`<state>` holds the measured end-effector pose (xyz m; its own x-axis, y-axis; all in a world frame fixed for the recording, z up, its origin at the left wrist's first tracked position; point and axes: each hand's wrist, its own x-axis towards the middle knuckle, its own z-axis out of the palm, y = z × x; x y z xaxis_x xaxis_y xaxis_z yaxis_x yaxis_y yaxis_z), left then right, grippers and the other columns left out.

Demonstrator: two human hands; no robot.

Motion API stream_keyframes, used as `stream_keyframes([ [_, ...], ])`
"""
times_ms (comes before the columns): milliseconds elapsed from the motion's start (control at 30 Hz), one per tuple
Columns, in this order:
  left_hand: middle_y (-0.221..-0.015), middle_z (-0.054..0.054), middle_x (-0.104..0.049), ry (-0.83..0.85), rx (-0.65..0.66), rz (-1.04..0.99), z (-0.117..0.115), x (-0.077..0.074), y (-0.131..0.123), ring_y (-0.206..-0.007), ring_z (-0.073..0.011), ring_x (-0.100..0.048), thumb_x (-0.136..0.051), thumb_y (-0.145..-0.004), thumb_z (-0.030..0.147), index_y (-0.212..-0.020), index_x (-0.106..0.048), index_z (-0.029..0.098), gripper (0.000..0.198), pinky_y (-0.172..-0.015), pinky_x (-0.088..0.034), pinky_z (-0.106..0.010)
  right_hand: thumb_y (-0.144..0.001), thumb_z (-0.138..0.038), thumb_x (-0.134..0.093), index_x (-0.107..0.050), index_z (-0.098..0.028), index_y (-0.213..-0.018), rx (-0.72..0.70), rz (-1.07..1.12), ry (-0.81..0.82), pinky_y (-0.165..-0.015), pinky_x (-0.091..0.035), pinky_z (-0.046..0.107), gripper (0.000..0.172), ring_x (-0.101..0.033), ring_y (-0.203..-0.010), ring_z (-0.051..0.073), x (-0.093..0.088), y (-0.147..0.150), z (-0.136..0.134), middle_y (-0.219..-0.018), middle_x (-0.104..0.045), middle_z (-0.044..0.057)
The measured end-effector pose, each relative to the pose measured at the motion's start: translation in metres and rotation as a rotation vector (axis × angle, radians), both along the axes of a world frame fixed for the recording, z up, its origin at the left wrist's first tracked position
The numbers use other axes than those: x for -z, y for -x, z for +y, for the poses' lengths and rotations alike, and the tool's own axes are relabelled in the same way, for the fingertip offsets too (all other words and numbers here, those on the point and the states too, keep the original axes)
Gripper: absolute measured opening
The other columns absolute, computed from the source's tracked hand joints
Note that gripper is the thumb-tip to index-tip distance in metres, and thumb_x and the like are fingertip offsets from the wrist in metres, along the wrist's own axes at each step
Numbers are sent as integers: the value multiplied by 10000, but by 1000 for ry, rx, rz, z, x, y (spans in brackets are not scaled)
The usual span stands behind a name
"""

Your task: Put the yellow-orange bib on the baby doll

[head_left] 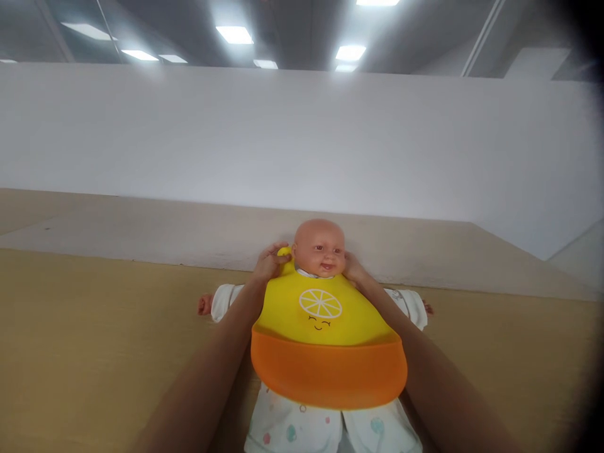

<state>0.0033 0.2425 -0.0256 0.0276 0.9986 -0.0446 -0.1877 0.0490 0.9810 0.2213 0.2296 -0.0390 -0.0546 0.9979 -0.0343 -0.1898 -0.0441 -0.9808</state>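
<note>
A baby doll (pixel 319 246) in white spotted clothes lies on its back on a tan surface (pixel 94 340), arms spread. A yellow silicone bib (pixel 321 314) with a lemon-slice face and an orange catch pocket covers its chest. My left hand (pixel 270 261) pinches the bib's yellow neck strap at the left side of the doll's neck. At the right side of the neck, my right hand (pixel 353 267) is closed on the bib's other strap end, with its fingers partly hidden behind the doll's head.
A white partition wall (pixel 302 138) rises behind a beige ledge (pixel 189 229) just past the doll's head. The tan surface stretches to the left and right of the doll. Ceiling lights shine above.
</note>
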Motion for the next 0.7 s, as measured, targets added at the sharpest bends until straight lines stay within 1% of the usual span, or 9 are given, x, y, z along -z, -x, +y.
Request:
stream_keyframes([
  [200,-711,23,-658,-55,21,-73,0,4,-1,-624,-116,-584,-703,-504,140,-864,-644,206,371,-582,-412,-227,-472,-254,-723,-647,-147,-743,-2,45,18,-674,-495,366,301,-618,-741,247,-3,1,-2,-792,-703,86],
  [333,-792,-11,-690,-84,29,-81,0,6,-2,-682,-117,-586,-724,-484,138,-832,-698,173,351,-643,-418,-235,-473,-246,-699,-633,-158,-712,9,19,11,-634,-487,336,264,-610,-709,232,-3,0,-2,-755,-701,76],
  [500,-892,-55,-725,-89,52,-107,0,8,-2,-781,-157,-604,-758,-489,190,-850,-749,157,362,-725,-431,-263,-470,-263,-720,-652,-158,-721,2,5,10,-667,-501,370,281,-632,-756,270,-4,0,-2,-782,-711,85],
  [600,-902,-52,-731,-79,89,-127,-2,7,-4,-792,-169,-605,-774,-488,215,-885,-754,162,401,-728,-431,-264,-477,-280,-737,-663,-162,-714,-17,19,13,-691,-506,378,275,-641,-786,281,-5,0,-3,-817,-717,89],
  [700,-886,-41,-729,-72,112,-133,-3,5,-5,-784,-161,-598,-780,-490,207,-884,-755,157,399,-709,-421,-248,-461,-279,-761,-674,-168,-712,-5,5,14,-687,-506,372,288,-641,-806,287,-3,-1,-3,-820,-720,86],
])
